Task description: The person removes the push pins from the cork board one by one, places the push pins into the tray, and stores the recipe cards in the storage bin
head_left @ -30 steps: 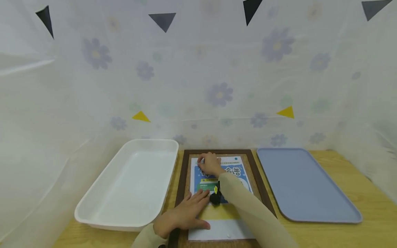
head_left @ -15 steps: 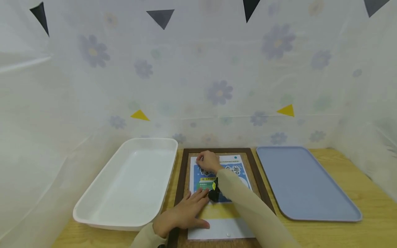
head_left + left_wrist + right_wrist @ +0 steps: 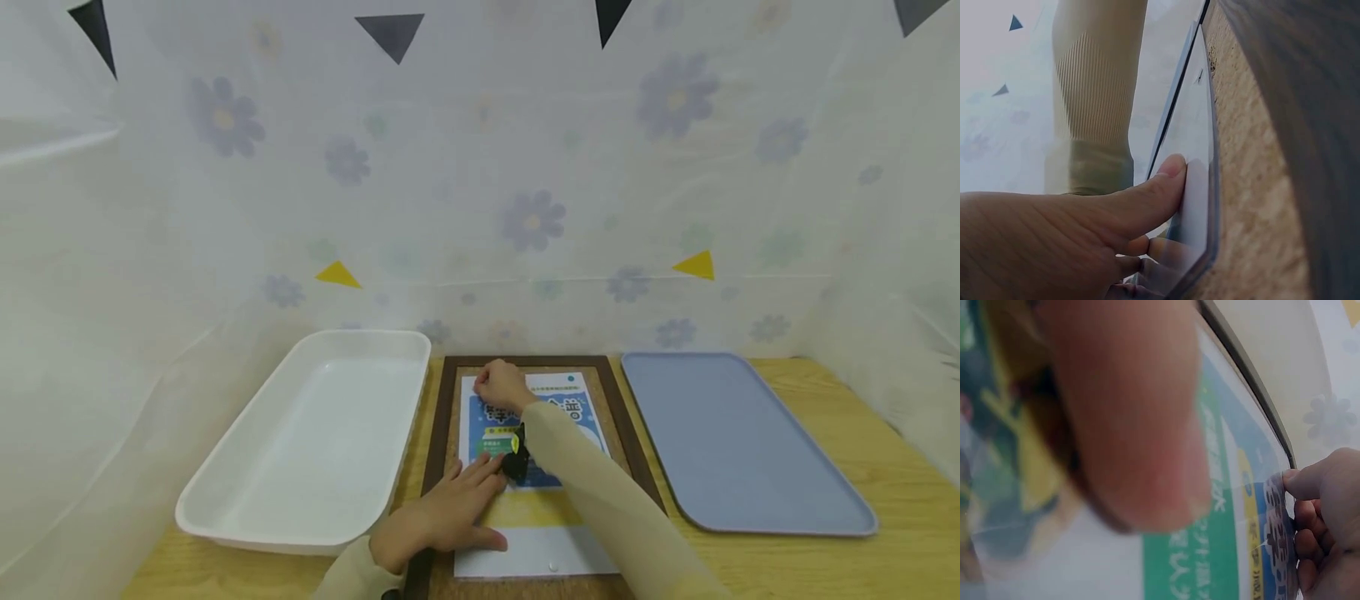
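A printed poster [image 3: 570, 475] with blue, green and yellow areas lies on a cork board [image 3: 555, 587] with a dark brown frame. Fingers spread, my left hand [image 3: 450, 512] rests flat on the poster's lower left part; its thumb [image 3: 1169, 172] touches the sheet in the left wrist view. At the poster's upper left corner is my right hand [image 3: 504, 388], fingers curled. The right wrist view has its thumb [image 3: 1300, 481] against the poster; anything under the thumb is hidden. A teal round dot [image 3: 571, 378] marks the upper right corner, and a small clear disc [image 3: 553, 567] sits near the bottom edge.
To the left of the board stands a deep white tray [image 3: 191, 508]. A flat blue-grey tray [image 3: 750, 450] lies to its right. Both rest on the wood-grain table [image 3: 832, 408], in front of a hanging flowered sheet [image 3: 450, 183].
My right fingers have drawn closer together in a tighter curl at the upper left corner. The left hand stays flat on the poster. The head view has tilted slightly.
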{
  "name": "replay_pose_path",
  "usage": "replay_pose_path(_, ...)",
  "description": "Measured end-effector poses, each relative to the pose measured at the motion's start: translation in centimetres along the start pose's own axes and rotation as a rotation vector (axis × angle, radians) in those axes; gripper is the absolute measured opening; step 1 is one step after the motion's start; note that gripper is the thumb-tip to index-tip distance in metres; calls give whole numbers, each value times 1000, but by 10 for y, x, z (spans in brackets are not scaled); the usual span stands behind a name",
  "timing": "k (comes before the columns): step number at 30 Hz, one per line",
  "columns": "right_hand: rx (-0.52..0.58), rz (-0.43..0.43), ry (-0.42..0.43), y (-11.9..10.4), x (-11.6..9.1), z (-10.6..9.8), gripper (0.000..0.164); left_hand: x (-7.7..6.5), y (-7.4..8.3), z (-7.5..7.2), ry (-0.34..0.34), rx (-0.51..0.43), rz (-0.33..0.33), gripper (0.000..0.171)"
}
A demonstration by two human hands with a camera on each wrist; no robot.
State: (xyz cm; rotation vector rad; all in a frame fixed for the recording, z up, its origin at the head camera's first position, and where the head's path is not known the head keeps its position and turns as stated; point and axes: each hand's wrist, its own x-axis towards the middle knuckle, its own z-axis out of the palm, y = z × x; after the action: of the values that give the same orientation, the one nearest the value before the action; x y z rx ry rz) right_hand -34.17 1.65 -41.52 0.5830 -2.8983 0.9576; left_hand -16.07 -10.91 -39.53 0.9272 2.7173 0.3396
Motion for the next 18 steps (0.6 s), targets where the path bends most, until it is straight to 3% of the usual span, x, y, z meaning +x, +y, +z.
replay_pose_path(8, 6, -30, -22, -5, 1, 9, 15, -6, -1, -2, 27, -23, -2, 62)
replay_pose_path(18, 27, -16, -3, 0, 0, 9, 15, -6, 1, -3, 23, -44, 19, 59)
